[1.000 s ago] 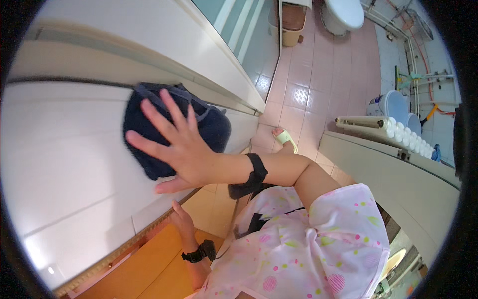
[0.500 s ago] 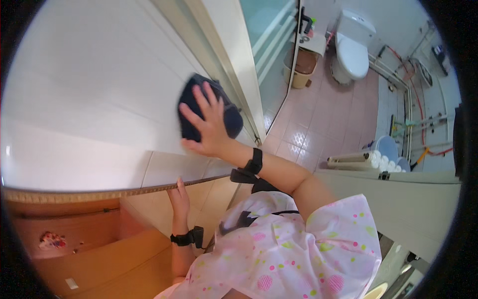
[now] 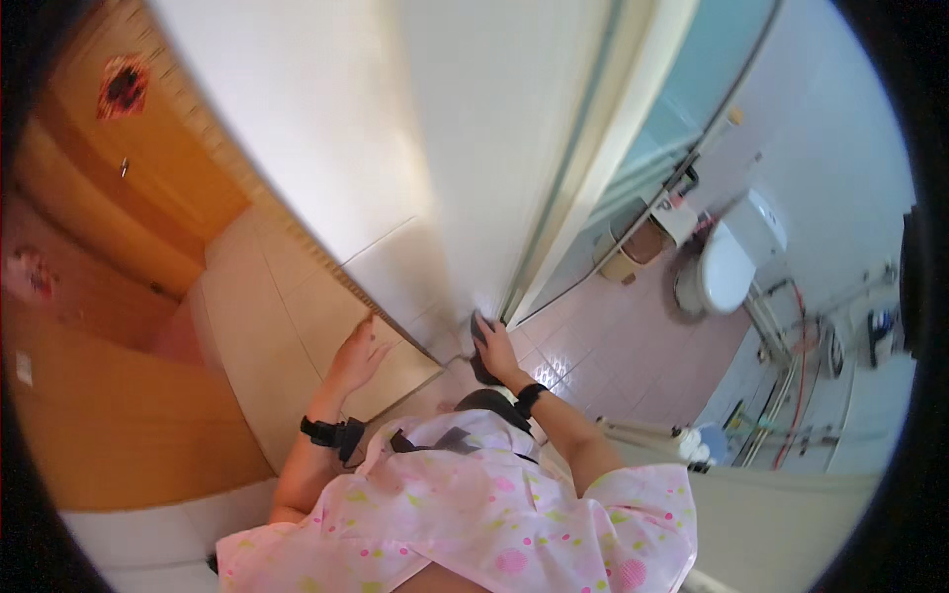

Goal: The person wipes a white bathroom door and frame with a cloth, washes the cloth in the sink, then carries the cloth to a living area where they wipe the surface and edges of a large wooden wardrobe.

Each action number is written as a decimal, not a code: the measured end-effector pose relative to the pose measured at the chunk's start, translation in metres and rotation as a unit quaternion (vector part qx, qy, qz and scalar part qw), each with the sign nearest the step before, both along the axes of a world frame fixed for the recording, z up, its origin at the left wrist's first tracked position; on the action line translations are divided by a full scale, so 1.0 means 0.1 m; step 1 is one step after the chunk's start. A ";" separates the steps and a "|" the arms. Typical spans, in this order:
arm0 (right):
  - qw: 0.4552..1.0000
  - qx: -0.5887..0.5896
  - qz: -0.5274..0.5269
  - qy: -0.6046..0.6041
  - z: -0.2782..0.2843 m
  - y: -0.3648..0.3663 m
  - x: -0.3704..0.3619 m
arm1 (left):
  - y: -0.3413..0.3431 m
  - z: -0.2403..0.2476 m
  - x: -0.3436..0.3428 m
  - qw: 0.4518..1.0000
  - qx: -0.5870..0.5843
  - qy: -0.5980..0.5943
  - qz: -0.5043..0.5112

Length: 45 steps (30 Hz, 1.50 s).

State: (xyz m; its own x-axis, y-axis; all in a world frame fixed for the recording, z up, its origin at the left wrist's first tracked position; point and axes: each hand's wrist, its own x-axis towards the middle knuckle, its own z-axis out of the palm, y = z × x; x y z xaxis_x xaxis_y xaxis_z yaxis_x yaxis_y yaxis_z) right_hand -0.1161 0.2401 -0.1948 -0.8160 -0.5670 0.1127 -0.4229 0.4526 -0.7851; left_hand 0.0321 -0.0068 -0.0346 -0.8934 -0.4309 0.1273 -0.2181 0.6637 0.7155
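Cloth [image 3: 482,370], dark and bunched, is sitting in the right hand [image 3: 500,353] near the lower right corner of the white wall [image 3: 386,168], just beside the cream door frame [image 3: 596,173]. The right hand is gripping it with bent fingers. The left hand [image 3: 356,360] is hovering empty, fingers loosely parted, by the wall's lower left edge; whether it is touching that edge, I cannot tell. A white toilet [image 3: 729,265] is standing beyond the frame.

My right hand [image 3: 496,354]'s on a dark fabric cloth [image 3: 479,370] against the white tiled wall [image 3: 336,138], left hand [image 3: 358,358] loosely spread beside its tan ridged edging [image 3: 252,183]. White ceramic toilet [image 3: 730,269]'s off right.
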 end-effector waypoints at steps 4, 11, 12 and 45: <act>0.976 0.064 0.205 -0.020 0.27 0.34 -0.06 | -0.23 0.02 0.64 0.986 -0.008 -0.153 -0.073; 0.948 0.137 0.285 -0.048 1.59 0.33 -0.17 | 0.04 0.34 1.73 0.978 0.032 -0.112 0.176; 0.945 0.135 0.290 -0.067 1.76 0.24 -0.17 | 0.12 0.41 1.81 0.970 0.037 -0.101 0.220; 0.337 0.188 0.912 -0.138 2.43 -1.48 1.32 | 3.79 1.42 1.92 0.642 0.175 0.087 0.741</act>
State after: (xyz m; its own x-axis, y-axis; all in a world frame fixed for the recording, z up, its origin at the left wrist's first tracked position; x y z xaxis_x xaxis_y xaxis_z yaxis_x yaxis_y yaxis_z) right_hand 0.0164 0.0920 0.0479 0.9790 -0.0854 -0.1852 -0.2018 -0.2729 -0.9406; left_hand 0.2245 0.3723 0.1077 0.5463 -0.8206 -0.1676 -0.3204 -0.3896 0.8634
